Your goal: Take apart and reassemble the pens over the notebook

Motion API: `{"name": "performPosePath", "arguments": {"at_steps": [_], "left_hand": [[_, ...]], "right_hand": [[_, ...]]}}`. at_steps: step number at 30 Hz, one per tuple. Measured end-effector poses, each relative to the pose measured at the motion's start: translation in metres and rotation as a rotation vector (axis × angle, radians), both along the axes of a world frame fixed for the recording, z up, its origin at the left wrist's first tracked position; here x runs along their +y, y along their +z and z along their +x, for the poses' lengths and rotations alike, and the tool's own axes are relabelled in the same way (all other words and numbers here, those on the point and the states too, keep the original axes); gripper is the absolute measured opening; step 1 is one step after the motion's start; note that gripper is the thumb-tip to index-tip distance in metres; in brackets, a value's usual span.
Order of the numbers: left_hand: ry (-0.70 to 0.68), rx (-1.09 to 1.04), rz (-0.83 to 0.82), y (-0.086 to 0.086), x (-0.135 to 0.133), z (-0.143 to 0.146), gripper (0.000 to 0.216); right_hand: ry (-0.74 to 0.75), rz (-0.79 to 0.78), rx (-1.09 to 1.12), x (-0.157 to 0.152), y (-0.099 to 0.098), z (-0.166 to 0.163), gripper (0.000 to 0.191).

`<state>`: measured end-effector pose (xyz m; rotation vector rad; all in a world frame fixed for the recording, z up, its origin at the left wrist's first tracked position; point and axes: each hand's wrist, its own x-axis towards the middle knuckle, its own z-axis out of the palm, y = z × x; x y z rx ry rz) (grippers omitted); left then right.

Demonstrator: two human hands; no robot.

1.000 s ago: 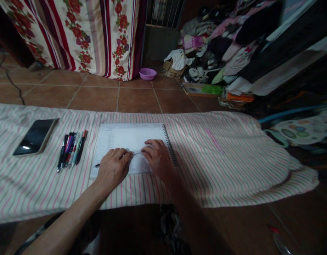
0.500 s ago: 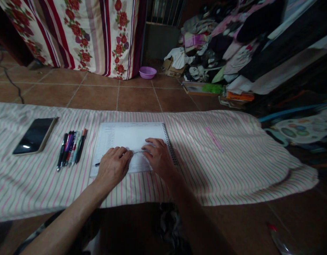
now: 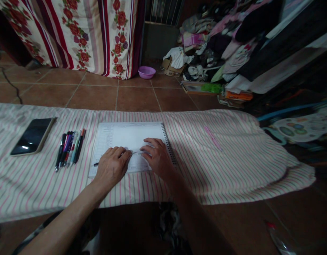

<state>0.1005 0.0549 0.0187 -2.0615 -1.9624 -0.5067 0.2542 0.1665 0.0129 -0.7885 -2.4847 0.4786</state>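
Note:
A spiral-bound notebook [image 3: 126, 134] lies open on the striped cloth, its coil on the right side. Over its lower left part, my left hand [image 3: 112, 163] is closed on a pen [image 3: 96, 164]. The pen's black end sticks out left of the hand, and a thin pale tip shows past the fingers; its middle is hidden. My right hand [image 3: 158, 156] hovers over the lower right of the page. Its thumb and index finger pinch a small thin piece [image 3: 140, 153] facing the pen's tip, too small to name. The other fingers are loosely curled.
Several pens [image 3: 70, 148] lie in a row left of the notebook, beside a smartphone [image 3: 33, 136]. On the right of the cloth [image 3: 245, 159] rests a pink stick-like item [image 3: 213, 138]. Beyond are a purple basin [image 3: 146, 72], a curtain [image 3: 91, 35] and piled clothes [image 3: 197, 39].
A small gap now shows between the thin tip at my left fingers and the piece in my right fingers, where one line ran before. The view has shifted slightly.

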Motion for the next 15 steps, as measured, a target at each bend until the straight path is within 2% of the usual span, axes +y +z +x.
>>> {"name": "performPosePath", "arguments": {"at_steps": [15], "left_hand": [[0.005,0.008,0.000,0.0015,-0.0006,0.0007,0.019]], "right_hand": [[0.044,0.009,-0.020,0.0010,-0.0025,0.0021,0.014]]}}
